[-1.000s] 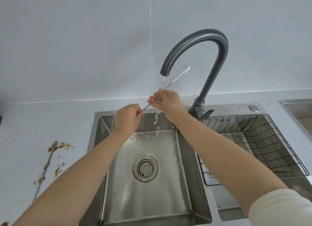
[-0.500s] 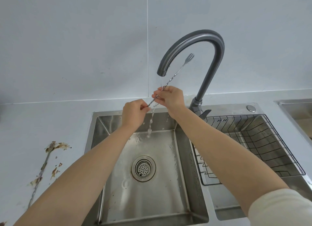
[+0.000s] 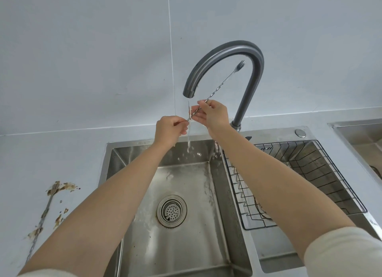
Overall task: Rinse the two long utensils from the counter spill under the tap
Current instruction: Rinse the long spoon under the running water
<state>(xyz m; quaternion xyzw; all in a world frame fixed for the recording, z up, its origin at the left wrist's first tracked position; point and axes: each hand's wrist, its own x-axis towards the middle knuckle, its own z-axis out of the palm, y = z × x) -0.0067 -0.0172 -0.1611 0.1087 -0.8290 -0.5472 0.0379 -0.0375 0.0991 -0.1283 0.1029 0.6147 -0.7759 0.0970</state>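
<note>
Steel glints under running water as a person's left hand (image 3: 169, 129) and right hand (image 3: 215, 115) each pinch the twisted stem of a long fork (image 3: 222, 85) beneath the grey arched tap (image 3: 233, 46). The left hand's curled fingers hold the low end and the right hand's fingertips grip a little further up. The fork's long axis climbs from lower left to upper right, its tines raised high inside the tap's arch, above and behind the spout. The thin stream (image 3: 188, 136) strikes the stem in the short gap between the two hands before falling into the sink (image 3: 186, 245). The tined end sits well up and to the right of the water, so wetting it would likely mean drawing the fork down and leftward along its own line. A second long fork (image 3: 46, 210), not yet rinsed by the look of it, lies on the white desk (image 3: 51, 152) well to the left of the sink. Its axis runs roughly away from the person and its tines rest at the far end in a brown spill (image 3: 64, 186). The left hand is the nearer of the two to it, with the right hand across the basin beside a wire rack (image 3: 285, 142).
</note>
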